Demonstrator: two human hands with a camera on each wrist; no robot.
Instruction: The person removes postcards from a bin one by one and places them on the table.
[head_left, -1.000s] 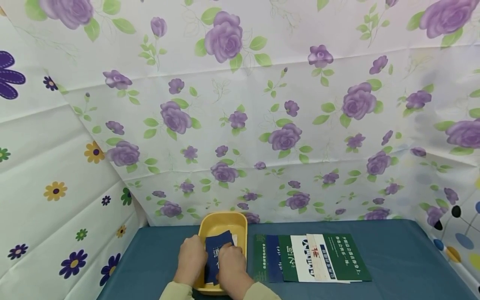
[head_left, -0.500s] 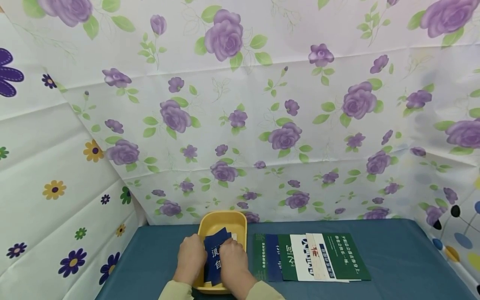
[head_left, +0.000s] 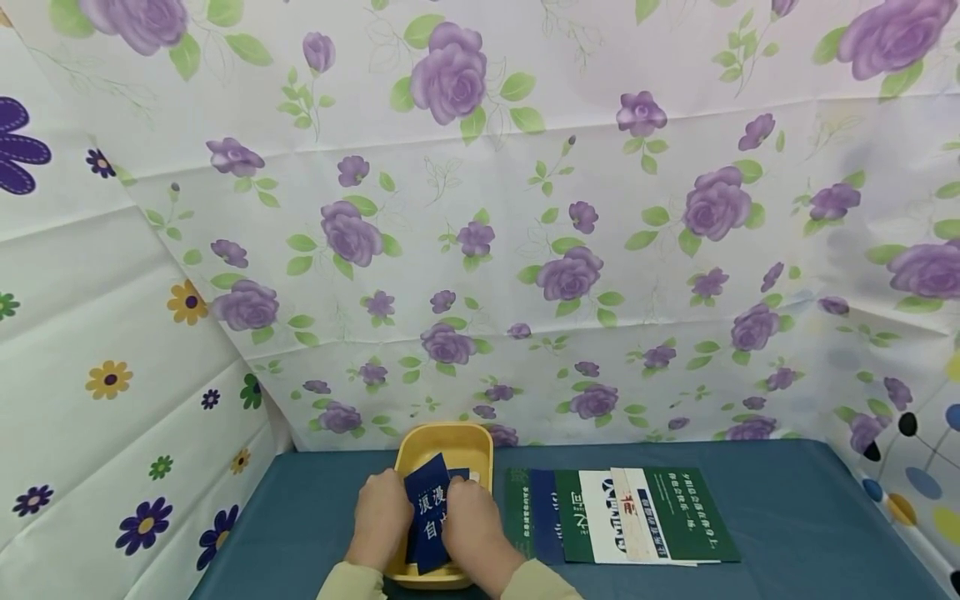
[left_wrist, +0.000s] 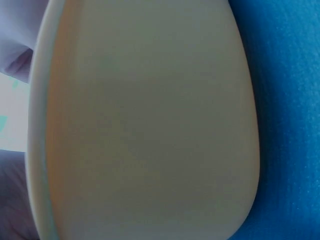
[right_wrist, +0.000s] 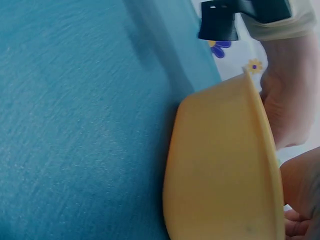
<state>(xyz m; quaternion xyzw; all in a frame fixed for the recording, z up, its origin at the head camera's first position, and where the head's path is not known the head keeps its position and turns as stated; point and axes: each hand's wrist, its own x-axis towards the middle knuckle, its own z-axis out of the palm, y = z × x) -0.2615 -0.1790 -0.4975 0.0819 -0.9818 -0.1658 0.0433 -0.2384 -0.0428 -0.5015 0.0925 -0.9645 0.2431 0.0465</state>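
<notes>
In the head view a dark blue card [head_left: 430, 502] with white characters lies tilted over the yellow basin [head_left: 405, 450]. Behind its right side shows the corner of another blue card [head_left: 459, 473]. My left hand [head_left: 381, 515], fingers curled, holds the cards at their left edge. On the other side my right hand [head_left: 476, 521] grips them at the right edge, its thumb near the printed characters. Fingertips of both hands are mostly hidden. The left wrist view is filled by the basin's outer wall [left_wrist: 150, 120]; the right wrist view shows its wall from the side [right_wrist: 222, 165].
Right of the basin, several overlapping cards lie in a row on the blue table [head_left: 322, 483], ending in a green card [head_left: 686, 512]. Next to it is a white card [head_left: 600, 517]. A flowered cloth [head_left: 525, 208] hangs behind the table.
The front blue card has tilted further left, baring more of its characters and a second blue card behind. My right hand has shifted slightly right; my left hand has stayed nearly still.
</notes>
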